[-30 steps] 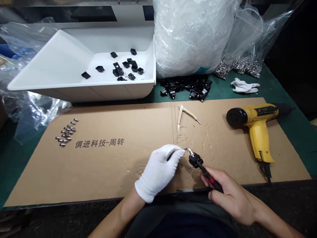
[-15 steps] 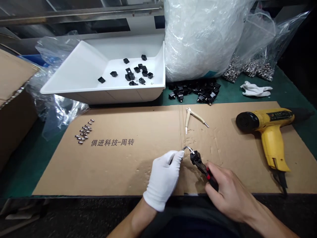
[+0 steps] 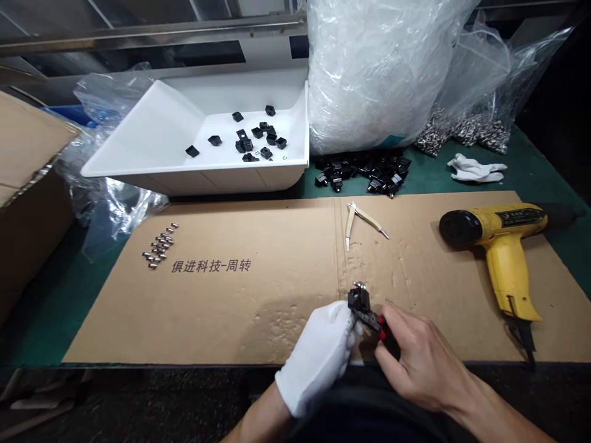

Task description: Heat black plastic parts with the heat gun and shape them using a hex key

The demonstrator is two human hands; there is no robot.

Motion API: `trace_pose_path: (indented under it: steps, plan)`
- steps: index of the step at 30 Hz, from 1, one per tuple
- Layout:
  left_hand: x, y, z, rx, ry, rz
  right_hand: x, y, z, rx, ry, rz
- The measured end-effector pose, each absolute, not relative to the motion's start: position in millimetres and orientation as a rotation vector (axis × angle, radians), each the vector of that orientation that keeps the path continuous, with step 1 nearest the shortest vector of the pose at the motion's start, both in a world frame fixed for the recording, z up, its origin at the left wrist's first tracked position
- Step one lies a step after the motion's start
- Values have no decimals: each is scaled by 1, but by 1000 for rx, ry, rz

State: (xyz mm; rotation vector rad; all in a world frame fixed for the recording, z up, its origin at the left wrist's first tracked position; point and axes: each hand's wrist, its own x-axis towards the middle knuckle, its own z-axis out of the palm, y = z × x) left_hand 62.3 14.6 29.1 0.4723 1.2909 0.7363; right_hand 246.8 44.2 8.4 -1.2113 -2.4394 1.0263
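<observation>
My right hand [image 3: 418, 354], bare, is closed around the handles of pliers [image 3: 369, 320] with red and black grips. The pliers' jaws meet a small black block [image 3: 358, 299] in front of me. A shiny metal piece [image 3: 359, 285] sticks out at the block's top. My left hand [image 3: 318, 354], in a white glove, is closed against the block's left side. Its fingertips reach under the jaws, and part of its grip is hidden. Beyond the hands, cutters with cream handles [image 3: 351, 224] lie spread on the cardboard sheet [image 3: 277, 237].
A yellow heat gun [image 3: 508, 258] lies at the right. Several metal pins [image 3: 159, 247] lie at the left. Behind stand a white tray [image 3: 184, 175] with black blocks, a pile of black parts [image 3: 381, 169], a large plastic bag [image 3: 373, 74] and a white glove [image 3: 476, 168].
My left hand has moved from the bent metal rod down and right to the black block. The block and pliers have shifted slightly left and nearer to me.
</observation>
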Motion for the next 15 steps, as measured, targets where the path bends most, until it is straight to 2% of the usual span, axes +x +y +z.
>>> trace_pose_path:
  steps: [15]
  plan:
    - [47,18,44,258,1124,666,266,47,16,-1300,-2235,1244]
